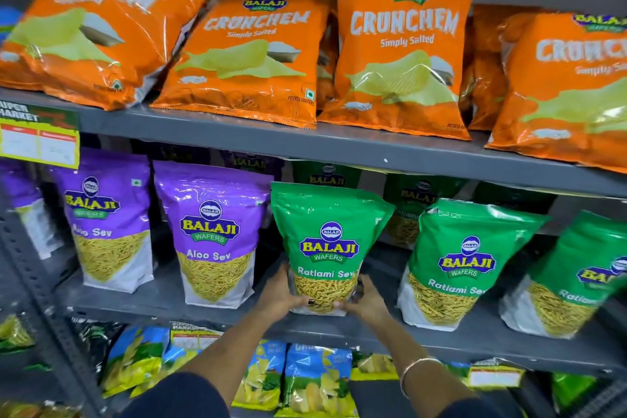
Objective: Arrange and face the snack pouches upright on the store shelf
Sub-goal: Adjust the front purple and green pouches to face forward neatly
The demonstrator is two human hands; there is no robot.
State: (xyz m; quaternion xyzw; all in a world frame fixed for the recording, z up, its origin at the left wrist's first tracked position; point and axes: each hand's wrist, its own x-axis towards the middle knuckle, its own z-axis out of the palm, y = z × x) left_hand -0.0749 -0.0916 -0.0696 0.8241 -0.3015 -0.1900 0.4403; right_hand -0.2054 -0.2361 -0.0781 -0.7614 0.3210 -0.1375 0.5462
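Note:
A green Ratlami Sev pouch stands upright at the front of the grey middle shelf, label facing out. My left hand grips its lower left corner and my right hand grips its lower right corner. Two purple Aloo Sev pouches stand upright to its left. To its right stand two more green Ratlami Sev pouches, the far right one tilted. More pouches stand behind in shadow.
The upper shelf carries several orange Crunchem chip bags leaning back. A yellow price tag hangs at the upper shelf's left edge. Blue and yellow chip packets fill the bottom shelf. A perforated grey upright stands at the left.

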